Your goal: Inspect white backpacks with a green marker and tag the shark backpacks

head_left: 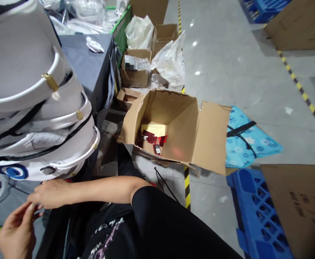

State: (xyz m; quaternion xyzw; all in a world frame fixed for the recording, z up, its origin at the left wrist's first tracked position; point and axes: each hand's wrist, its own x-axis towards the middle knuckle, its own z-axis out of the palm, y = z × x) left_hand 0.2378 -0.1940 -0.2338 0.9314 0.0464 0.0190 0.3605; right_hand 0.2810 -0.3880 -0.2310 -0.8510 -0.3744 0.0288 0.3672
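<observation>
My left hand (pixel 18 228) is at the lower left, its thumb and fingers drawn together in a pinch. Beside it, my right hand (pixel 50 194) reaches across with curled fingers, and the fingertips of both hands meet. Whatever lies between them is too small and hidden to make out. Just above my right hand rises a stack of white items (pixel 19 77) with rounded piped edges, black straps and small gold-coloured metal pieces. The lowest one bears a blue oval mark. A dark grey table surface (pixel 80 54) extends behind the stack.
An open cardboard box (pixel 177 126) with red packets and a yellow label stands on the floor. Beyond it are smaller boxes (pixel 135 77) and white plastic bags (pixel 170 64). A blue patterned bag (pixel 249 140) and a blue pallet (pixel 260 212) lie to the right.
</observation>
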